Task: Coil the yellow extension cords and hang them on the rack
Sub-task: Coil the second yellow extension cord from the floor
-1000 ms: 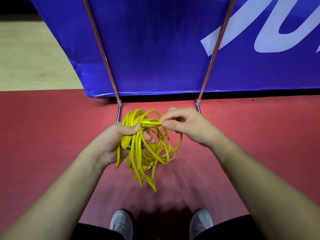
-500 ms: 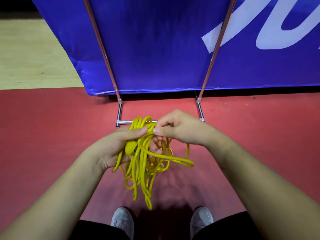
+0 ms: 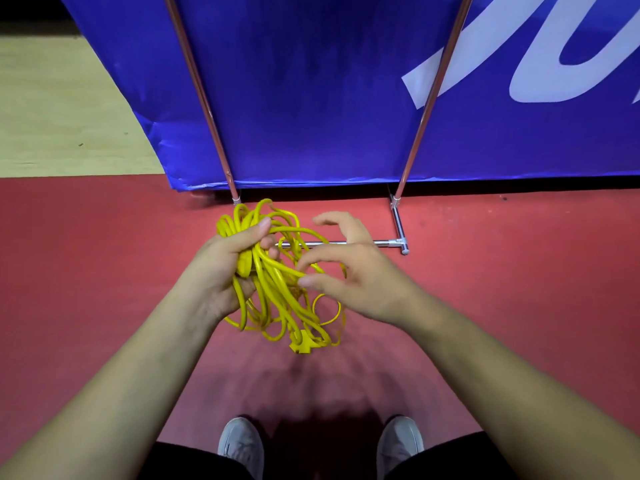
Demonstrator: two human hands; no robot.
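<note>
Nearest the viewer, below the hands, two grey shoes [image 3: 239,445] are planted on a red floor [image 3: 104,289], and two bare forearms reach forward from the lower corners.

The left hand [image 3: 221,268] is clamped around a yellow extension cord [image 3: 273,299]: its thumb and fingers are curled over the top of a loose, uneven bundle of loops. The bundle hangs in the air from this hand, with a yellow plug [image 3: 303,344] dangling at the bottom. The right hand [image 3: 349,271] is held just beside the bundle with its fingers spread and gently curved, gripping nothing. Whether its fingertips touch a strand cannot be told.

Beyond the hands, the chrome base bar [image 3: 349,242] of the rack lies on the floor, and two thin uprights [image 3: 197,88] rise in front of a blue banner [image 3: 311,81].

The task is judged to be partly done. The cord has been gathered off the floor, but the loops are tangled rather than neatly coiled, nothing has been hung on the rack yet, and no other cords are seen.

Compared with half a second earlier, a strand pinched by the right hand at the top of the bundle has been let go, and that hand has been opened and lowered. The loop that stuck out to the right has dropped.
</note>
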